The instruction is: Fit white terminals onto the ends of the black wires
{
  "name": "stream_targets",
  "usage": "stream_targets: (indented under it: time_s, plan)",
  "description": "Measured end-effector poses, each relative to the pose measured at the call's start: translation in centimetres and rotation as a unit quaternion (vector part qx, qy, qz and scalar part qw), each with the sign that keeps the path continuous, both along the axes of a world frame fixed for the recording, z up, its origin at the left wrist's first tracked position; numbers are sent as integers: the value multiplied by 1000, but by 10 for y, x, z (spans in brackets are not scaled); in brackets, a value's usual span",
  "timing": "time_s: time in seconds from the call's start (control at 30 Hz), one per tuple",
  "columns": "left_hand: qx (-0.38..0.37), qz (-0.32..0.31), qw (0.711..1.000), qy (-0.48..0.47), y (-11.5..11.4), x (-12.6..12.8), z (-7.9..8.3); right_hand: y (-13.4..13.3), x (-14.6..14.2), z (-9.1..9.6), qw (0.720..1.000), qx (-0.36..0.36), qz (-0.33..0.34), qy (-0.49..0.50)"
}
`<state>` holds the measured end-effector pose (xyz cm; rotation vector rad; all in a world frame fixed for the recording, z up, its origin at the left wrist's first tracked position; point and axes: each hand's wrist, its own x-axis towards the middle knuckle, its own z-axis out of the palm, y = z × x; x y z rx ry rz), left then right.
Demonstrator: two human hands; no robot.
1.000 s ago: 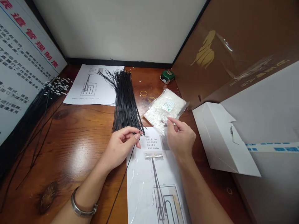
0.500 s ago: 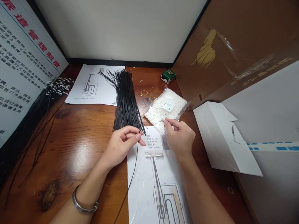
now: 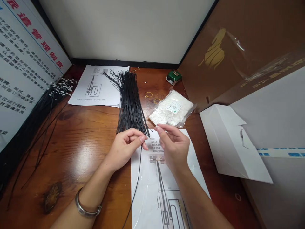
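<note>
Between the thumb and fingers of my left hand (image 3: 125, 146), one thin black wire (image 3: 137, 183) is pinched, its tail hanging down over the printed drawing (image 3: 149, 190). My right hand (image 3: 176, 146) is closed in a pinch to the right of it, with what looks like a tiny white plastic piece (image 3: 156, 128) at the fingertips, too small to make out well. Just beyond that hand lies a clear bag of small white plastic parts (image 3: 177, 100). A bundle of black wires (image 3: 130, 98) lies beyond my left hand.
Black wires with white ends (image 3: 60, 87) lean along the left panel. A second drawing sheet (image 3: 81, 90) lies at the back. A green tape measure (image 3: 173, 77) and yellow rubber bands (image 3: 149, 94) sit near the bag. On the right are a white folded card (image 3: 228, 143) and a brown box (image 3: 250, 38).
My right hand has moved left and slightly toward me, away from the bag, bringing its fingertips closer to the wire. My left hand keeps its pinch in nearly the same place.
</note>
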<state>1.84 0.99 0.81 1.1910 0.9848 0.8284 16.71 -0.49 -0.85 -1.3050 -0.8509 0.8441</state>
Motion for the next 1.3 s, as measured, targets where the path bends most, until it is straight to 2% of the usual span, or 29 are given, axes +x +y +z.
stream_targets:
  time_s: [0.13, 0.27, 0.6, 0.87, 1.13, 1.3]
  plan:
    - [9, -7, 1000, 7, 0, 0, -1, -3, -4, 2, 991, -31, 104, 72]
    - [8, 1, 1000, 1, 1, 0, -1, -2, -4, 1, 983, -50, 143, 102]
    - [-18, 37, 998, -47, 2, -1, 0, -2, -5, 0, 985, -34, 159, 65]
    - [-42, 30, 994, -94, 1, -4, -6, -3, -5, 2, 984, -27, 161, 66]
    - [-45, 13, 995, -84, 1, -5, -4, -3, -5, 1, 980, -34, 175, 86]
    - [-22, 19, 997, -70, 1, -5, -4, -3, -6, 1, 978, -43, 177, 105]
